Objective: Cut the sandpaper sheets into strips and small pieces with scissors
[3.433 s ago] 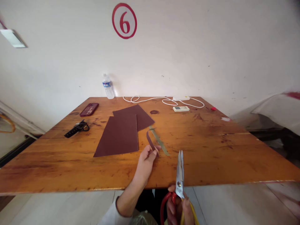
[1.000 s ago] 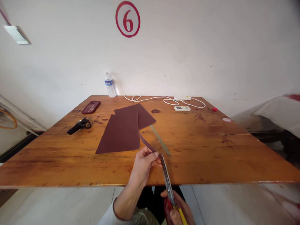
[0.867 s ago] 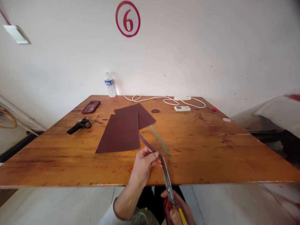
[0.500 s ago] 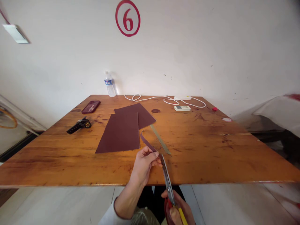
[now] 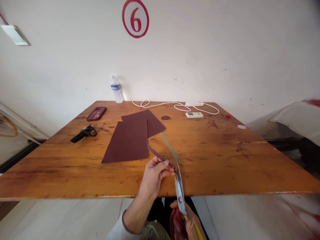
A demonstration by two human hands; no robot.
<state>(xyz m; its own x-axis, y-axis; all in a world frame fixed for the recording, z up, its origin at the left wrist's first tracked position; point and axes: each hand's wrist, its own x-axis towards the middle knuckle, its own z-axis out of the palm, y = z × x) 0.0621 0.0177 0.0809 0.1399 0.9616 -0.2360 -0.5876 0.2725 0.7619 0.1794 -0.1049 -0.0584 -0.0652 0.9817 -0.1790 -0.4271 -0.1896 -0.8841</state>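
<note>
My left hand pinches a narrow maroon strip near its right end, and the rest of the strip curls away up and to the left. A pair of scissors with red and yellow handles is held in my right hand, below the table's front edge. The blades point upward and stand slightly apart, with the strip's end at their tips beside my left fingers. Two maroon sheets, a front one and a back one, overlap on the table. A thin greenish-grey strip lies just beyond the scissor tips.
On the wooden table, a dark red phone and a black strap-like item lie left. A water bottle stands at the back. A white cable with a power strip and a small white device are back right.
The scissor blades have parted from nearly closed, and their tips have shifted slightly right. My left hand stays almost in place, still pinching the strip.
</note>
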